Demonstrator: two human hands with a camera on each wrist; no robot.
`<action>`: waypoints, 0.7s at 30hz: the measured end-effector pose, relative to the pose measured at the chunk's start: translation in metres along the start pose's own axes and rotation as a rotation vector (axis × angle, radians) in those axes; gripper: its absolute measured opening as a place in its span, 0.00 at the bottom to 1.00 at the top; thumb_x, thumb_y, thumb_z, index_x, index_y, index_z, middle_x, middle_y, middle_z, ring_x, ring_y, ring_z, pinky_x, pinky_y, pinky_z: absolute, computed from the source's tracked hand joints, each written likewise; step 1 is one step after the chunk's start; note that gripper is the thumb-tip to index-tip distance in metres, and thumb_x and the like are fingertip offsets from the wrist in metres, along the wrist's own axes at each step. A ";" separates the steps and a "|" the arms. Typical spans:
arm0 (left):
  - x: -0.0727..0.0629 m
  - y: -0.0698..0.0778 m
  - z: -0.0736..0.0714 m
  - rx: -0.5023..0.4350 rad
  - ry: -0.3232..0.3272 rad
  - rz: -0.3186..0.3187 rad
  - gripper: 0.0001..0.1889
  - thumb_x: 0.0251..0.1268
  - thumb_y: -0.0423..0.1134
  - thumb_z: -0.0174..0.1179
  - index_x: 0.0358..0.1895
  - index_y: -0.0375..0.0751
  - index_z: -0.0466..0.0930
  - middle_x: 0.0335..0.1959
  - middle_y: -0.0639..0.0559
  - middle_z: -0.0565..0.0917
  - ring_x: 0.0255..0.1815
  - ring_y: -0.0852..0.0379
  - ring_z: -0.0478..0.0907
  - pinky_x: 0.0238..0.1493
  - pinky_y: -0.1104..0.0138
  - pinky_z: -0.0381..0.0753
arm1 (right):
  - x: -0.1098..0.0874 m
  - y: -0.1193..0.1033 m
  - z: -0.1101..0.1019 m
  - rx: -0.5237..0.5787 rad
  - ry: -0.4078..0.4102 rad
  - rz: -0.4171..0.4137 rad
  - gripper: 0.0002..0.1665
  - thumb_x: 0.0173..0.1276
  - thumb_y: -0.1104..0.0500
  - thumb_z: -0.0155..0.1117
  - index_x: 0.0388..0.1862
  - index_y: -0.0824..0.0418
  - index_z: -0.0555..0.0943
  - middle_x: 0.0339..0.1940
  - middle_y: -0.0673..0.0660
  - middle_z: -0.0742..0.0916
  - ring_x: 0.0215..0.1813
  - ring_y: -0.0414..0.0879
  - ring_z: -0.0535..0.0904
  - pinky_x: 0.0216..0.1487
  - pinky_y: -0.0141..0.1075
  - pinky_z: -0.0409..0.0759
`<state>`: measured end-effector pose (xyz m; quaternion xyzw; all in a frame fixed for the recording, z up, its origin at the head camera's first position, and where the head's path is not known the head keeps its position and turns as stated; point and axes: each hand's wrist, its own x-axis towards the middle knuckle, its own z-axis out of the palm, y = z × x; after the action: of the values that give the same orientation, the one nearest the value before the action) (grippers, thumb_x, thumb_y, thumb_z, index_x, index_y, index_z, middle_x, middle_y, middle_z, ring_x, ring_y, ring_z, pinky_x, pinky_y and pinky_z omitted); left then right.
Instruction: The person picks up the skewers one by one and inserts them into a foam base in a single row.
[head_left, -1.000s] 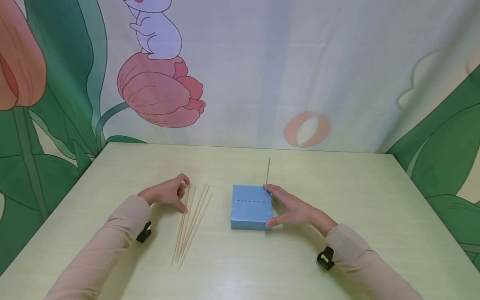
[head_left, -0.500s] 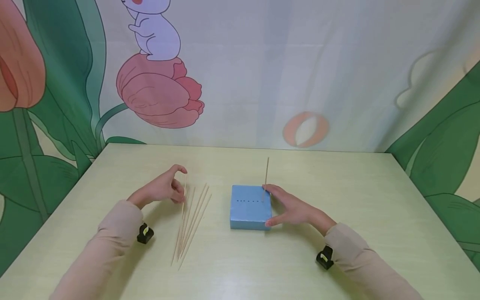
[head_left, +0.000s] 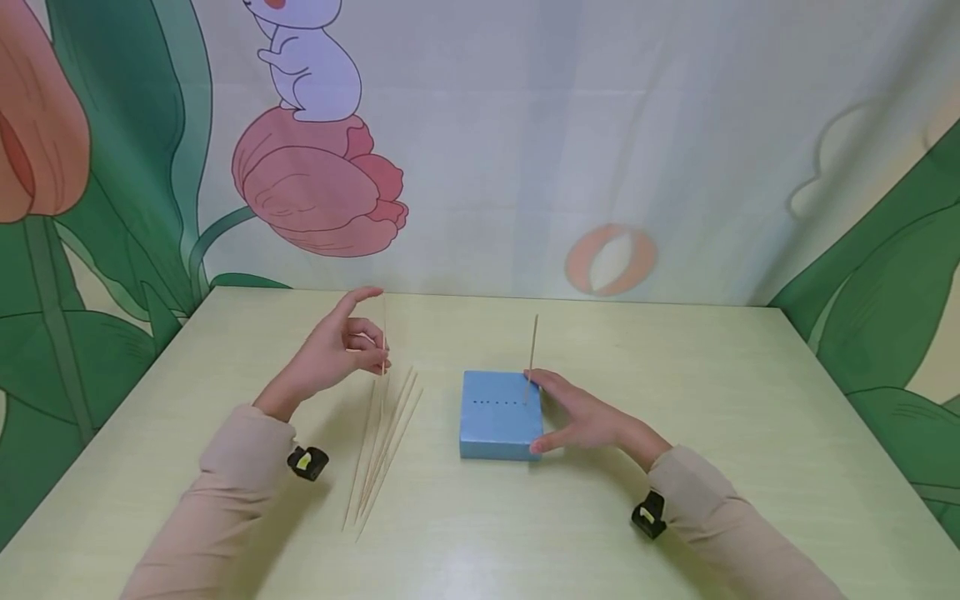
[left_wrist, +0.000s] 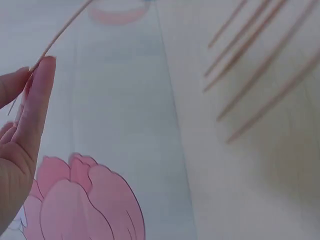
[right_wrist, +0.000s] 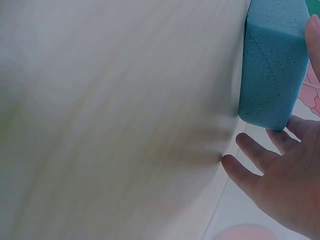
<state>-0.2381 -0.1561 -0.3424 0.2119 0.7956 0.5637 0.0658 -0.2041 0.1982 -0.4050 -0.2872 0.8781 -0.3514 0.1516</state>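
Observation:
In the head view my left hand [head_left: 324,350] pinches a thin bamboo skewer [head_left: 384,325] between thumb and fingers, its index finger raised at the skewer's upper end. The skewer stands near upright above several more skewers [head_left: 390,464], fanned out on the table. The left wrist view shows the pinched skewer [left_wrist: 65,28] slanting past the fingertips. My right hand [head_left: 588,417] grips a blue foam block [head_left: 495,427] at its right side, thumb at the front corner and index finger at the back one. A single skewer [head_left: 533,343] stands in the block, at the right end of a row of small holes.
The pale table [head_left: 675,358] ends at the back against a printed curtain [head_left: 465,167] with a rabbit and flowers. Black wrist cameras [head_left: 308,462] hang under both sleeves. The loose skewers lie left of the block.
My left hand has lifted one skewer from the left of the pile, moving it up and away toward the back, index finger extending. The right hand and the block stay put.

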 end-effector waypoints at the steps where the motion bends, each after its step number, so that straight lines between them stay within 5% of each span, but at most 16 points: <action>1: 0.001 0.002 0.003 0.003 0.014 0.025 0.40 0.54 0.20 0.58 0.68 0.43 0.50 0.33 0.35 0.75 0.30 0.50 0.81 0.34 0.61 0.82 | 0.000 0.000 0.000 0.000 0.001 0.000 0.61 0.47 0.45 0.73 0.71 0.62 0.48 0.71 0.62 0.54 0.71 0.57 0.48 0.66 0.53 0.50; 8: 0.003 0.018 0.025 -0.007 0.067 0.140 0.21 0.56 0.20 0.56 0.55 0.31 0.68 0.33 0.38 0.75 0.32 0.53 0.81 0.34 0.63 0.82 | 0.000 -0.001 0.000 -0.002 -0.004 0.011 0.61 0.47 0.45 0.73 0.72 0.61 0.48 0.71 0.62 0.54 0.71 0.57 0.47 0.67 0.53 0.50; 21: 0.015 0.044 0.056 -0.004 0.142 0.314 0.13 0.54 0.23 0.60 0.44 0.30 0.75 0.30 0.41 0.79 0.30 0.54 0.80 0.34 0.65 0.81 | 0.000 0.000 0.001 -0.001 -0.004 0.014 0.61 0.48 0.45 0.73 0.72 0.61 0.47 0.71 0.62 0.54 0.71 0.57 0.48 0.66 0.54 0.50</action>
<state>-0.2203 -0.0891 -0.3193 0.2933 0.7543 0.5821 -0.0789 -0.2035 0.1975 -0.4061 -0.2819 0.8799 -0.3494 0.1556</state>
